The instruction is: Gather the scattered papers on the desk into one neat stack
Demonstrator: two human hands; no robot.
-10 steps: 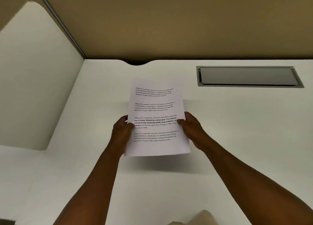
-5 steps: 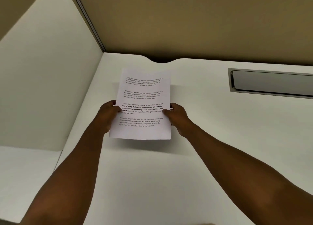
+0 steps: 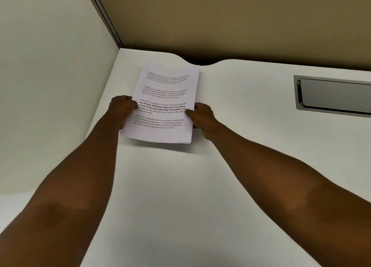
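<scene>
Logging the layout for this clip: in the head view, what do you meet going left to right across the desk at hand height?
Cream partition wall → left hand → white printed paper stack → right hand → bare white desk → grey metal recessed cable tray.

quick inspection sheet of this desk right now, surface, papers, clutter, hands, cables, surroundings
surface: white desk, with a curved notch in its back edge.
job's things: one stack of printed papers, edges roughly flush, held at the desk's back left corner; its near edge casts a shadow on the desk, so it looks slightly raised.
clutter: no loose sheets seen.
grippers: left hand grips the stack's left edge, right hand grips its right edge, thumbs on top.
cables: nothing seen; a grey recessed hatch sits in the desk to the right.
surroundings: tan partition behind, pale side panel to the left.
</scene>
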